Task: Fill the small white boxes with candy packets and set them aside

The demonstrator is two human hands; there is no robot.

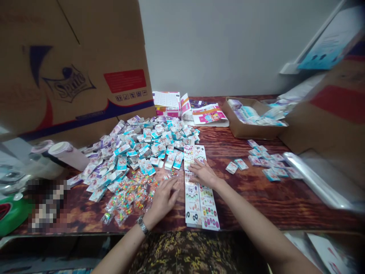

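My right hand [203, 172] lies flat with fingers spread on a long strip of printed sticker cards [201, 205] that runs toward me across the wooden table [256, 198]. My left hand [163, 198], a watch on its wrist, rests open on the table beside the strip, its fingertips next to a heap of small clear packets of coloured beads [128, 198]. Behind those lies a big pile of small teal-and-white packets [142, 148].
A large Sprite cardboard box [74, 64] stands at the back left, an open tray box of packets [251, 118] at the back right. Loose packets [268, 161] and a clear plastic roll [313, 179] lie right. Printed boxes [168, 102] and a white bottle [68, 154] sit nearby.
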